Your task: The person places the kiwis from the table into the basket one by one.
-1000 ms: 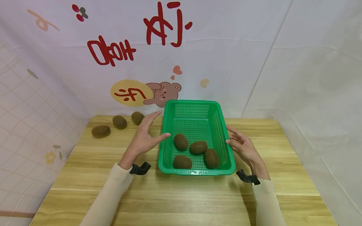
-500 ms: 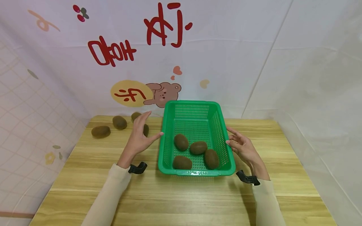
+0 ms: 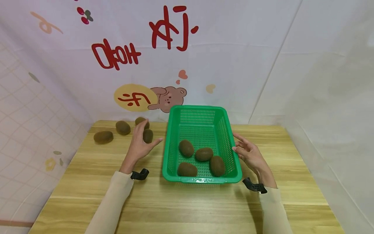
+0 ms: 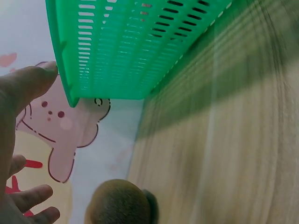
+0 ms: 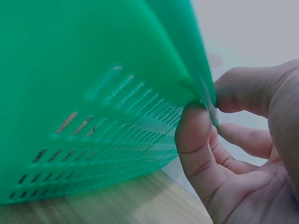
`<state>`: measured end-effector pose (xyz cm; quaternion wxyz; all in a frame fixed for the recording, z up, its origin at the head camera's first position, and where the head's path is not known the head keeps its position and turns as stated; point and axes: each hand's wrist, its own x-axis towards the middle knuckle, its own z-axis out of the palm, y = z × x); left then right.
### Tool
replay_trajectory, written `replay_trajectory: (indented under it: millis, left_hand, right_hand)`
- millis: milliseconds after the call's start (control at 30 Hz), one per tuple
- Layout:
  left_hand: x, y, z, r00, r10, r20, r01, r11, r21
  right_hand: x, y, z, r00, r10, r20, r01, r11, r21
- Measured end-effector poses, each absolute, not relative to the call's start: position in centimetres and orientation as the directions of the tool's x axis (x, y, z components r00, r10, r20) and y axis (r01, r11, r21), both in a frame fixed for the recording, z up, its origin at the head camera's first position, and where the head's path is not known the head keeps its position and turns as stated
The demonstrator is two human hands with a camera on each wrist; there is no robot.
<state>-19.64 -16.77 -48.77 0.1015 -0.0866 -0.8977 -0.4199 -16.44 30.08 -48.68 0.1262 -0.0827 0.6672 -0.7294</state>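
Reaching out with my left hand (image 3: 139, 145), I have my fingers (image 3: 141, 127) spread wide and holding nothing, just short of a kiwi (image 3: 147, 136) that lies on the wooden surface (image 3: 187, 204) to the left of the green basket (image 3: 201, 179). In the left wrist view the same kiwi (image 4: 120, 203) sits just beyond my palm. My right hand (image 3: 250, 155) rests against the basket's right rim, thumb and forefinger pinching its edge (image 5: 205, 100).

I judge the kiwi light, firm yet easily bruised, its fuzzy skin giving good grip; being egg-shaped it may roll, so I would take it across its middle, thumb against fingers, gently.

Four kiwis (image 3: 204, 153) lie in the basket; three more (image 3: 123, 127) wait at the back left of the surface.
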Motion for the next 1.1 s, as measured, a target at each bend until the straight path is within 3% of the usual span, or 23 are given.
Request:
replay_trajectory:
  millis: [467,1100]
  left_hand:
    - [-19.8,-18.3,-50.1,-0.995,-0.005,0.1,0.079,0.568,0.819]
    - [-19.8,-18.4,-51.7,-0.992,-0.104,0.074,0.012,0.498,0.867]
  right_hand:
    - [-16.5,29.9,-48.6,-0.955,-0.293,-0.054,0.087,-0.098,-0.991]
    - [-16.4,30.0,-48.6,-0.956,-0.289,-0.059,0.091,-0.1,-0.991]
